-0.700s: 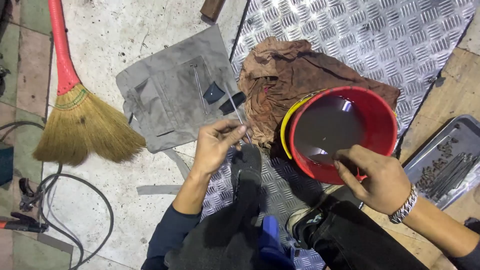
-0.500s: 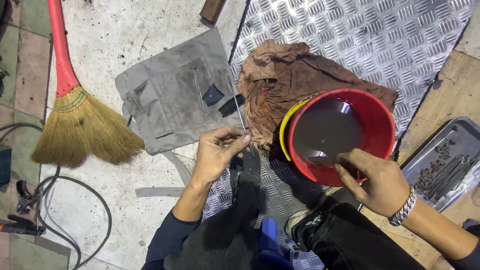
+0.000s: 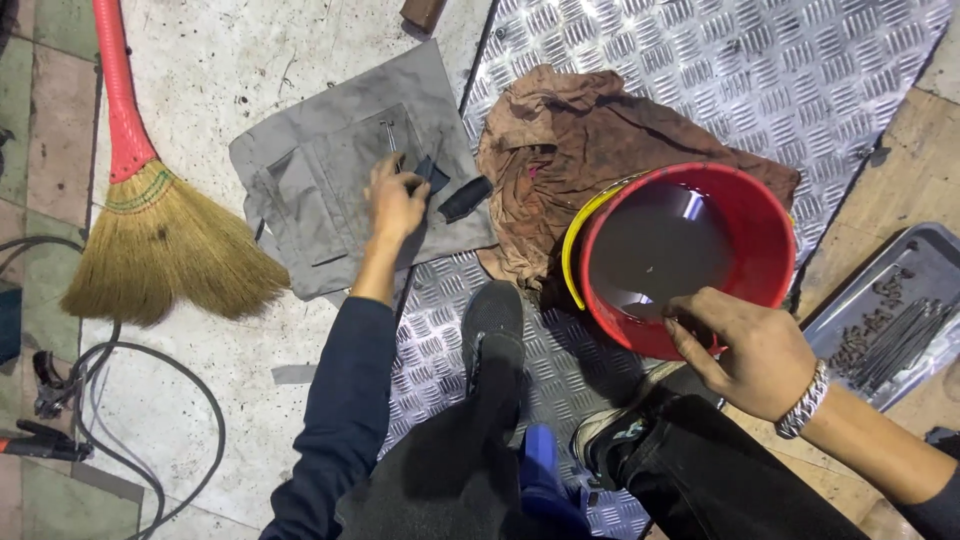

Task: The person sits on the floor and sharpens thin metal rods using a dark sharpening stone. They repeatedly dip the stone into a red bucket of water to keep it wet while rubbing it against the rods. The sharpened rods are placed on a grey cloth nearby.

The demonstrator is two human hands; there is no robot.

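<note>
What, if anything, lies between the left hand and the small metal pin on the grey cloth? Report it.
Nothing visible. The left hand rests on the grey cloth, its fingertips right below the metal pin, with only bare cloth between them.

Left hand [image 3: 395, 203] outstretched, right hand [image 3: 745, 345] curled, fingers down.

metal tray [image 3: 935, 250] cut off, contents indistinct

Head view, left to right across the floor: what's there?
Broom → grey cloth with the left hand on it → brown rag → red bucket, right hand at its rim → metal tray.
</note>
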